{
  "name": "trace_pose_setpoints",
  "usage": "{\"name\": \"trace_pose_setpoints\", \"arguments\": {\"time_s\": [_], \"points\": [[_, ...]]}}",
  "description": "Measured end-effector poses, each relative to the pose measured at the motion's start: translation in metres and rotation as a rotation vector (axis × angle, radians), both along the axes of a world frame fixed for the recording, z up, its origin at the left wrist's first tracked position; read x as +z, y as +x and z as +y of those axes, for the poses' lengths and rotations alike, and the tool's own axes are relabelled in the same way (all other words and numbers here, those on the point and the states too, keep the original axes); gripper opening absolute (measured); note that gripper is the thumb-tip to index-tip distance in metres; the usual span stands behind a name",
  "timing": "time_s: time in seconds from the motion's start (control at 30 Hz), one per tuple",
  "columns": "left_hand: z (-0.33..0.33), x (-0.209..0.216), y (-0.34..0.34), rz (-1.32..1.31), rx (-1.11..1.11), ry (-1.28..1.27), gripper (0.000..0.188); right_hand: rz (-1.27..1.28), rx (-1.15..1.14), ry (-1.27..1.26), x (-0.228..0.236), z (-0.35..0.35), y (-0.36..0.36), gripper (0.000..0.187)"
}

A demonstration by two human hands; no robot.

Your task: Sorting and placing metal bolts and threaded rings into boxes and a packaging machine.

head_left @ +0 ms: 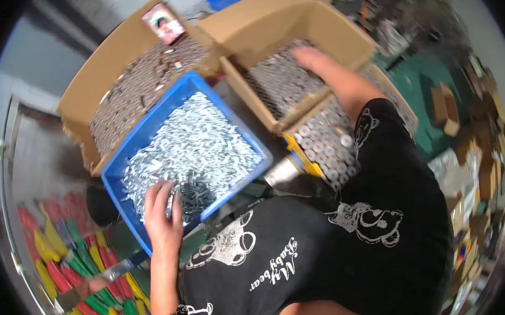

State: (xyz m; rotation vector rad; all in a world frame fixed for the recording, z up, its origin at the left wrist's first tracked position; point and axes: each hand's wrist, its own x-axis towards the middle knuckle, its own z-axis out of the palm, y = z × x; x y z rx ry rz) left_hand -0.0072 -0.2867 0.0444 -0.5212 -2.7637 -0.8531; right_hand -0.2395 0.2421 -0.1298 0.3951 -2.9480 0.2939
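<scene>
Holding the left hand in the near-left part of a blue bin, among loose silvery metal slivers, with fingers bent down and slightly apart; cannot tell if gripping any. Having the right hand at the far right of an open cardboard box, on or just above grey-brown pieces; blurred at the fingertips, with grip unreadable.

Seeing bin and box side by side, likely so as to supply one hand each without leaning. Noting also a phone propped at the far edge of another carton, probably for viewing.

Scanning the slivers: thin, long, mostly lying flat, pointing every way, sharing no common long axis. Reading the grey-brown pieces as packed rows, too blurred for a sure axis. Finding rolls nearer the body, stood round ends up, roughly vertical in long axis.
</scene>
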Motion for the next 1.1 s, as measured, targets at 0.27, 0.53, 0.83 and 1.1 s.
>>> {"name": "trace_pose_setpoints", "arguments": {"time_s": [0.27,0.53,0.83,1.1], "points": [[-0.099,-0.018,0.061,-0.065,0.359,-0.055,0.022,-0.508,-0.07,0.641,-0.102,0.051,-0.034,0.031],[-0.091,-0.025,0.041,0.054,0.255,-0.266,0.017,-0.81,-0.265,-0.323,-0.028,0.027,-0.044,0.024],[-0.105,-0.03,0.046,0.041,0.184,-0.233,0.013,-0.65,0.157,-0.898,0.182,-0.242,-0.101,0.03],[-0.109,-0.025,0.041,0.06,0.158,-0.084,0.008,-0.11,-0.16,-0.322,0.11,-0.429,-0.251,0.039]]}}
